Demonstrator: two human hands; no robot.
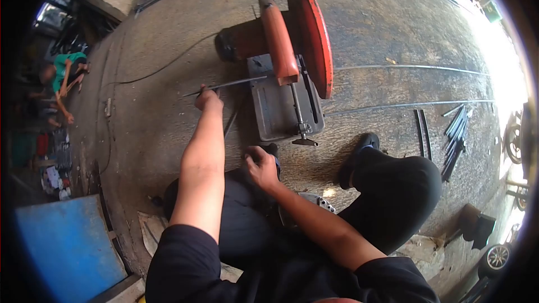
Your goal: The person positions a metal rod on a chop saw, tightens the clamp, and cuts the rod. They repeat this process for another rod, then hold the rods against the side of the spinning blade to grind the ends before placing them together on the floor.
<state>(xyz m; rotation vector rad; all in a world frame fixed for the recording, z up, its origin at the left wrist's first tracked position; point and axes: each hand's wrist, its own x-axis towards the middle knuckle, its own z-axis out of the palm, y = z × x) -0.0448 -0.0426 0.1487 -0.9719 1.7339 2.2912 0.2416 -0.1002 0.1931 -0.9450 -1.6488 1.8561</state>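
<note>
The left hand (208, 100) is closed around a thin metal rod (224, 85) that lies across the base of the red chop saw (286, 62), on the concrete floor (393, 33). The right hand (260, 165) rests loosely curled on the person's left knee and holds nothing. More cut rods (456, 137) lie near the floor's right edge.

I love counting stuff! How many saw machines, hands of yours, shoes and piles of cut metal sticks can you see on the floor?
Chop saw: 1
Own hands, left hand on a thin metal rod and right hand: 2
Black shoes, one shoe plain, the other half hidden by the right hand: 2
Pile of cut rods: 1
Total: 6
</note>
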